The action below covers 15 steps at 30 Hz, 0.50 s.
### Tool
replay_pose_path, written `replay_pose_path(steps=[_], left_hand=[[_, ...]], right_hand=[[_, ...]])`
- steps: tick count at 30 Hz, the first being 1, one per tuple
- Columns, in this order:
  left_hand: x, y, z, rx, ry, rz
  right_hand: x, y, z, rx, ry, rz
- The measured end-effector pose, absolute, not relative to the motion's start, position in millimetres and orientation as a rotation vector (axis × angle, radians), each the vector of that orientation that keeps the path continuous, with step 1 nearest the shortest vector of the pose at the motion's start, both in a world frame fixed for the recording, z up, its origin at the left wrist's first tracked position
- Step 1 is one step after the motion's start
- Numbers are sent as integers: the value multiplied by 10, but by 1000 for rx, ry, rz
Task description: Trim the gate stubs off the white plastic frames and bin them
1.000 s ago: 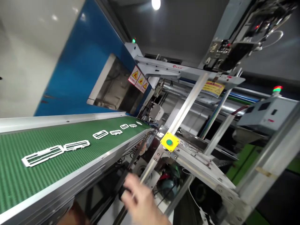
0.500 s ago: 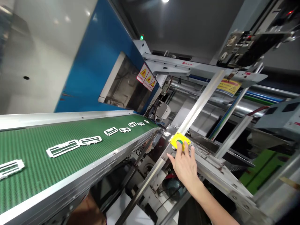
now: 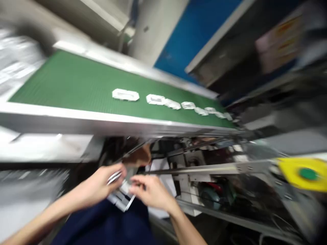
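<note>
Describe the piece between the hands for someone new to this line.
Find the long green conveyor belt. Below its near edge, the left hand and right hand grip a blurred white plastic frame. The similar frames lined up on the belt lie untouched; this one is held.

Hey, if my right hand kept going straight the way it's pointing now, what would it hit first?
Your right hand would most likely meet the white moulded plastic frame piece between your hands first. Its fingers look at or on that piece already, though blur makes the depth unclear. Your left hand lies just beyond.
</note>
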<state>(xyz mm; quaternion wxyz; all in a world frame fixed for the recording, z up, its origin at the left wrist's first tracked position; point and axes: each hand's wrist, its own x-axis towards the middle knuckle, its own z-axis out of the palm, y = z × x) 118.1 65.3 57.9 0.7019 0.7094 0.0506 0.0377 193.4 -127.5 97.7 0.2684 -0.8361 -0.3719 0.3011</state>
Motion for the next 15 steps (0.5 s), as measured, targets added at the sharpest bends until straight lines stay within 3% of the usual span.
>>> replay_pose_path(steps=[6, 15], left_hand=[[499, 763, 384, 1438, 362, -109], [17, 642, 354, 1576, 463, -164]], right_hand=[[1731, -1000, 409, -1793, -744, 1399], [1625, -1015, 249, -1640, -695, 1639]])
